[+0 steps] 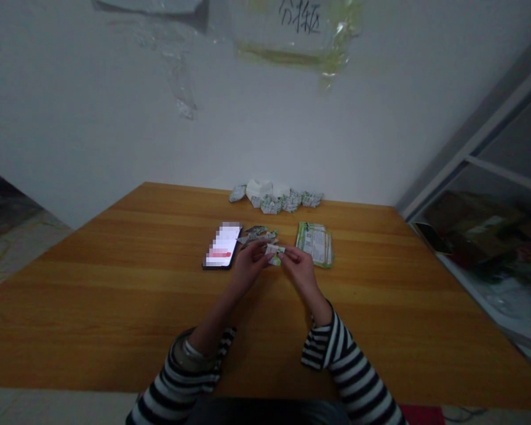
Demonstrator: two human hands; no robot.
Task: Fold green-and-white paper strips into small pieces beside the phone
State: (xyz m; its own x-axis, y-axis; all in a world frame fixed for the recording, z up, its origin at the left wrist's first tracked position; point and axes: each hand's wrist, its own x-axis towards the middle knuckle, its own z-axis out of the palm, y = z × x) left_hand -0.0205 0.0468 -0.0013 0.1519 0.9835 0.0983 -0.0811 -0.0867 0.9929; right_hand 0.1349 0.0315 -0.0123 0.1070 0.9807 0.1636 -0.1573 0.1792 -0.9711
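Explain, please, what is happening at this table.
A person pinches a small printed piece between the left hand and the right hand, above the wooden table. A lit smartphone lies to the left; a stack of flat printed pieces is at the right. Loose printed scraps lie just behind the hands, crumpled printed pieces near the wall.
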